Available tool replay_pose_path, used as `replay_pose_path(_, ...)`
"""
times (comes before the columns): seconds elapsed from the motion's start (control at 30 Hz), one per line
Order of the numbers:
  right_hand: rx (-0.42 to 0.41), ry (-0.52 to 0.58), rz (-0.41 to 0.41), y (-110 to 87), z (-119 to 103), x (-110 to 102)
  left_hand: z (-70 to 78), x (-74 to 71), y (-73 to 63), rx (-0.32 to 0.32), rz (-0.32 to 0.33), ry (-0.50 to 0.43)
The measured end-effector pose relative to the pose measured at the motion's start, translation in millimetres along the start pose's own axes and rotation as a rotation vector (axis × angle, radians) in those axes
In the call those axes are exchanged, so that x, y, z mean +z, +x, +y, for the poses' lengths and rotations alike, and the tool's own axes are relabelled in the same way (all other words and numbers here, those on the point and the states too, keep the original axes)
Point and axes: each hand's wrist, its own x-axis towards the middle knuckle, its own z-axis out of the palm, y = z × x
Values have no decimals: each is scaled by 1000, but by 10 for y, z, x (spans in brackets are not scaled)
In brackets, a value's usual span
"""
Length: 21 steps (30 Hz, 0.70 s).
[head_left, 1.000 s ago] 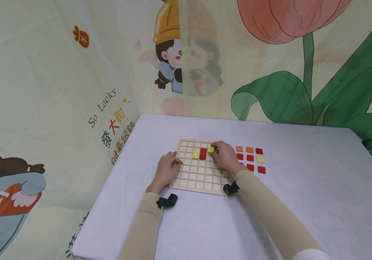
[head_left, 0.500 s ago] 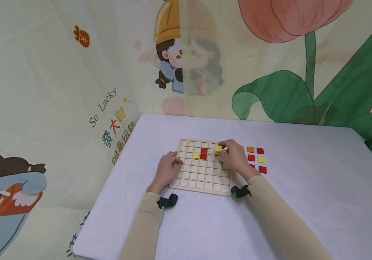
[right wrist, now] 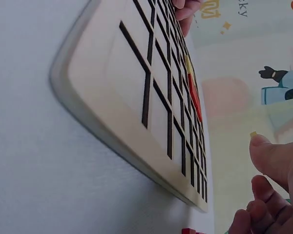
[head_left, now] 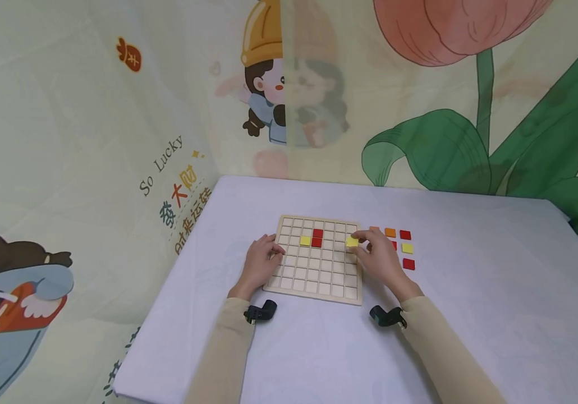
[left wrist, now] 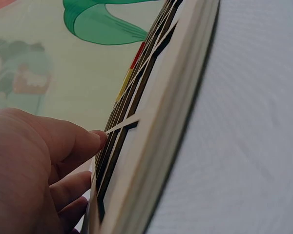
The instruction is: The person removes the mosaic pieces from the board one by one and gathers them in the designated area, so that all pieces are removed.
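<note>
A square wooden grid board (head_left: 314, 276) lies on the table. One yellow tile (head_left: 306, 240) and two red tiles (head_left: 317, 238) sit in its cells. My left hand (head_left: 261, 261) holds the board's left edge, its thumb at the grid and the other fingers along the side. Between thumb and fingertips my right hand (head_left: 382, 258) pinches a second yellow tile (head_left: 352, 242) over the board's right side. Only a sliver of that yellow tile (right wrist: 253, 134) shows past the thumb in the right wrist view.
Right of the board lie loose tiles: orange (head_left: 390, 233), red (head_left: 406, 235) and yellow (head_left: 407, 248), several partly hidden by my right hand. The white table (head_left: 496, 269) meets printed cloth walls behind and at left. Each wrist carries a small black camera (head_left: 261, 311).
My right hand has moved right with the pinched yellow tile, from near the red tiles to the board's right edge. The left hand stays in place.
</note>
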Motion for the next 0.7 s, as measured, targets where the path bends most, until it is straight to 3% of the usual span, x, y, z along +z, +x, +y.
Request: replay_pose_path(0.7, 76, 1, 25, -412, 282, -54, -6, -8, 15, -15, -4, 2)
